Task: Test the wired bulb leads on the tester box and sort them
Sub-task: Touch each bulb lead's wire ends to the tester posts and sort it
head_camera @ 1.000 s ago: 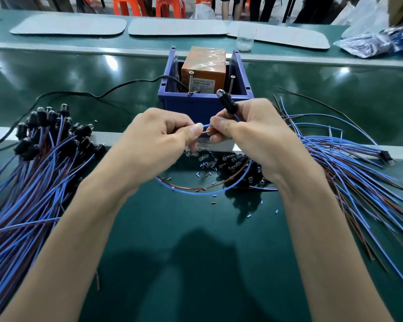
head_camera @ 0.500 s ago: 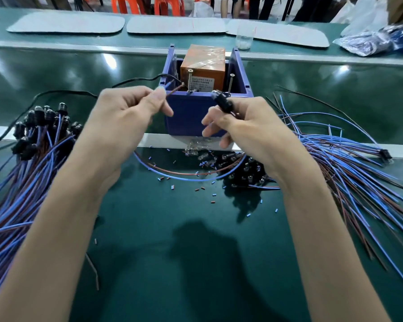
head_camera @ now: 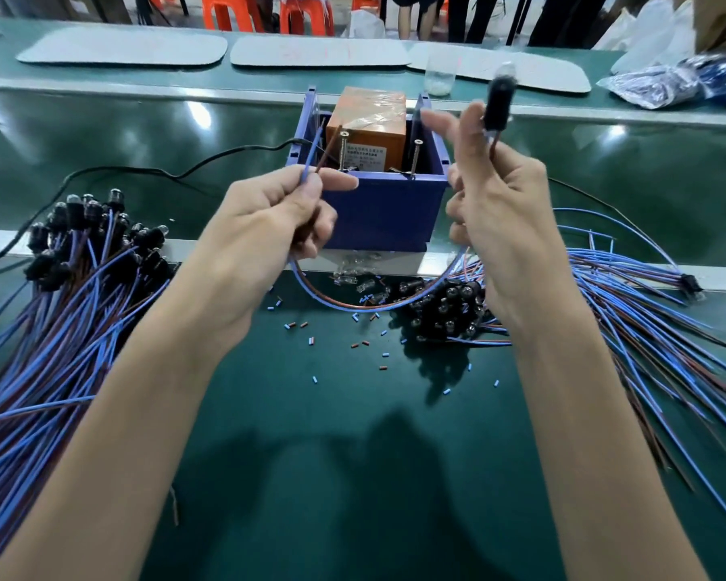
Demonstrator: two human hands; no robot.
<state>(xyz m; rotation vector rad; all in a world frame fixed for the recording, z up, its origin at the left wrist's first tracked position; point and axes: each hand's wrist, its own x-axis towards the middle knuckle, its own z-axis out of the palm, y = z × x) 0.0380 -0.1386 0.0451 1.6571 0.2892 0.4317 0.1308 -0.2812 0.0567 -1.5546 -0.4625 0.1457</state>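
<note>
The blue tester box (head_camera: 378, 215) stands at the middle of the bench, with an orange block (head_camera: 369, 119) and two upright screws (head_camera: 343, 150) inside. My left hand (head_camera: 269, 228) pinches the blue and brown wire ends (head_camera: 315, 153) of one lead, their tips pointing up beside the box's left wall. My right hand (head_camera: 504, 195) holds the same lead's black bulb socket (head_camera: 497, 102) raised upright to the right of the box. The lead's wires (head_camera: 353, 306) sag in a loop between my hands.
A pile of leads with black sockets (head_camera: 84, 228) lies at the left, another pile (head_camera: 449, 304) with long wires (head_camera: 646, 329) at the right. Loose bulbs (head_camera: 353, 274) and cut insulation bits (head_camera: 311, 341) are scattered before the box. A black cable (head_camera: 143, 171) runs off left.
My right hand has lifted the bulb socket up and to the right. My left hand has brought the wire ends nearer the box's left wall.
</note>
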